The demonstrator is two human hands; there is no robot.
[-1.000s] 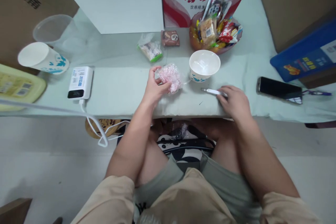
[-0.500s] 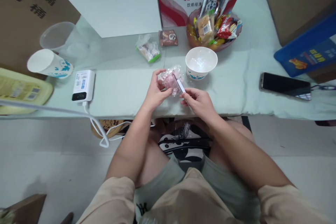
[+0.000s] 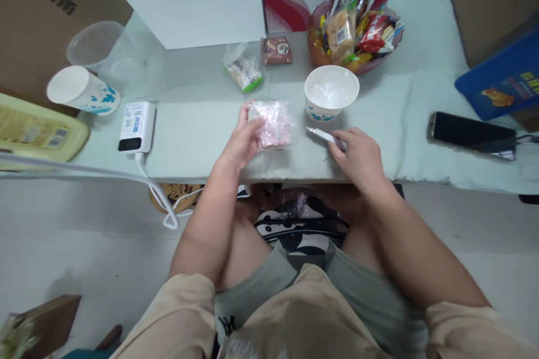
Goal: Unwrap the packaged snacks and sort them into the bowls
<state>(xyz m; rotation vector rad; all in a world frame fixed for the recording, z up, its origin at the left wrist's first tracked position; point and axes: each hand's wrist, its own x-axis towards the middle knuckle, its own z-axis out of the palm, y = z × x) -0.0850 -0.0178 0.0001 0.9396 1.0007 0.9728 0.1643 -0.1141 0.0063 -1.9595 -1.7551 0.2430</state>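
My left hand (image 3: 245, 137) is closed on the left edge of a pink block in clear plastic wrap (image 3: 274, 126), thumb on top of the crinkled film. To the right, my right hand (image 3: 361, 156) grips a slim white utility knife (image 3: 326, 137) low over the table, its metal tip pointing left toward the pack but apart from it. Just beyond the knife stands a white paper bowl (image 3: 332, 92) with a blue leaf print. Behind the pack lie a clear-and-green snack packet (image 3: 243, 72) and a brown packet (image 3: 275, 50).
A glass bowl (image 3: 315, 51) of wrapped snacks stands at the back by a carton. On the left are a tipped paper cup (image 3: 84, 91), a clear plastic lid (image 3: 96, 45), a yellow bottle (image 3: 46, 133) and a cabled power bank (image 3: 137, 127). A phone (image 3: 471, 134) lies right.
My right hand has drawn the knife away from the pink pack to the right. The pack now lies flatter and more exposed in my left hand. The view has shifted slightly.
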